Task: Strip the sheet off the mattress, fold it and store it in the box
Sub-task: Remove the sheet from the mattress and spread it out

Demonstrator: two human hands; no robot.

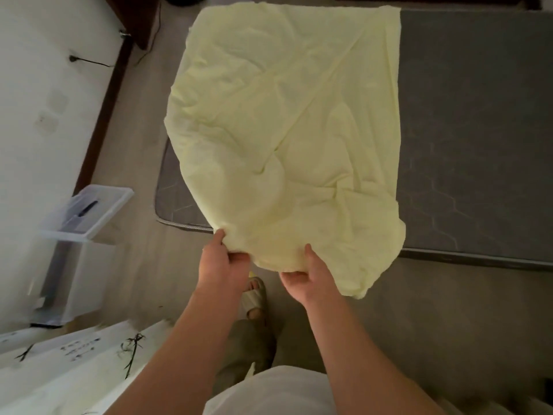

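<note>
A pale yellow sheet (287,121) lies crumpled over the left part of a grey quilted mattress (472,139) on the floor. Its near edge is lifted off the mattress and hangs past the mattress edge. My left hand (223,259) grips that near edge at the left, thumb on top. My right hand (308,280) holds the same edge from below, a hand's width to the right. A clear plastic box (71,280) stands on the floor at the left by the wall, with its lid (89,211) tilted on top.
A white wall runs along the left with a dark wooden skirting (101,121) and a cable on it. White panels with black marks (68,363) lie at the bottom left. My slippered foot (254,295) stands on the grey floor below my hands.
</note>
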